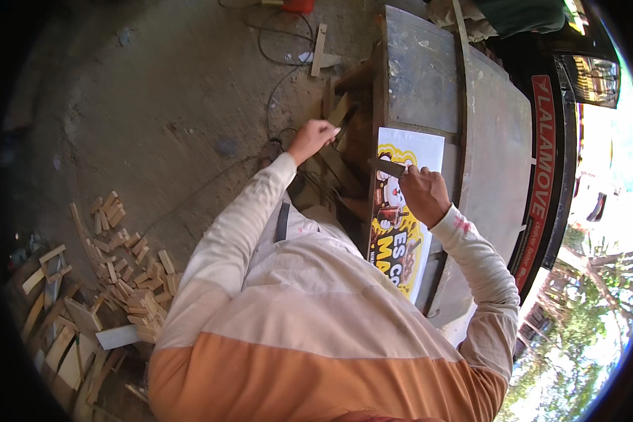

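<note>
My right hand (426, 193) grips a knife (387, 167) with a dark, flat blade. It is over a printed sheet (399, 218) with a white border and yellow, brown and red pictures, lying along the near edge of the worktable (422, 77). The blade points left, across the sheet's edge. My left hand (312, 139) is off the table to the left, above the floor, with its fingers closed in a pinch. Whatever may be between those fingertips is too small to make out.
Small wood offcuts (137, 281) are heaped on the floor at the lower left, beside longer boards (70, 359). A dark cable (269, 105) runs over the floor near a wooden piece (319, 50). A long strip (463, 84) lies along the table. At the top right, a person's green clothing (527, 15) shows.
</note>
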`<state>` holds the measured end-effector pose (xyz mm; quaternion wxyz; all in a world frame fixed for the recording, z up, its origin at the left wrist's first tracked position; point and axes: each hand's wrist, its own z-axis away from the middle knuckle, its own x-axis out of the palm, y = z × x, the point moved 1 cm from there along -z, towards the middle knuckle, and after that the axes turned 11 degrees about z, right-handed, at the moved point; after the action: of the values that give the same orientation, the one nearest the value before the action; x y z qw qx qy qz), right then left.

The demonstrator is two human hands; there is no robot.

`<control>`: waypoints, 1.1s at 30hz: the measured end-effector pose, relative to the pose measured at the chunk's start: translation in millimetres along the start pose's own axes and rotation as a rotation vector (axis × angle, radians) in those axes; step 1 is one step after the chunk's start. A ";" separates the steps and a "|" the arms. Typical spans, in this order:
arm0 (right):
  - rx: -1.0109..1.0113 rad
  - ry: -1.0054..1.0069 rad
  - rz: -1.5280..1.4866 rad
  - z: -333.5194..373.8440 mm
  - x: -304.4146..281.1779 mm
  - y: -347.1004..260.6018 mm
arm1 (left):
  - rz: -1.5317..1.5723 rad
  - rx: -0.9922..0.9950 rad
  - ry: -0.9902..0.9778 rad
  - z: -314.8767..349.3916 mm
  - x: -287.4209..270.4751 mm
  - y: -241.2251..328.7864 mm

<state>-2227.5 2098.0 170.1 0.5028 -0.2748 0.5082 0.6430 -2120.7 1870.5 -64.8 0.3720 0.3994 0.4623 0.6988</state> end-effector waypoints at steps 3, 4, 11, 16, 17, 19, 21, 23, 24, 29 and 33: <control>-0.011 -0.127 -0.029 -14.2 -16.2 -2.9 | 0.083 -0.027 -0.074 -60.4 29.8 -14.8; -0.020 -0.184 -0.022 -17.6 -18.7 -3.6 | 0.032 -0.015 -0.082 -74.9 39.2 -20.8; -0.019 -0.305 -0.009 -32.8 -13.5 -0.8 | 0.088 -0.131 -0.220 -106.7 89.9 -29.5; -0.043 -0.254 -0.002 -45.2 -2.5 4.4 | 0.046 -0.075 -0.198 -106.9 101.9 -37.6; -0.058 -0.249 0.008 -46.7 -3.0 5.3 | 0.041 -0.081 -0.204 -108.2 102.5 -38.9; -0.052 -0.307 -0.047 -44.8 -19.3 1.4 | 0.031 -0.094 -0.214 -110.3 103.4 -41.5; -0.045 -0.326 -0.070 -43.1 -22.5 0.6 | 0.031 -0.085 -0.211 -112.1 102.9 -41.4; -0.030 -0.306 -0.064 -41.5 -16.6 0.3 | 0.034 -0.088 -0.218 -113.4 102.1 -41.1; -0.024 -0.312 -0.016 -44.7 -6.4 1.6 | 0.039 -0.095 -0.226 -115.0 102.1 -41.8; -0.024 -0.155 -0.021 -61.7 24.6 10.9 | 0.025 -0.101 -0.207 -112.7 104.5 -43.2; -0.064 -0.222 0.006 -57.1 -7.8 2.6 | -0.015 -0.084 -0.201 -113.0 103.5 -44.1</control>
<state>-2236.2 2042.2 158.9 0.5450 -0.2162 0.4295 0.6868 -2257.8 1936.2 -112.9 0.4381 0.4479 0.3960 0.6713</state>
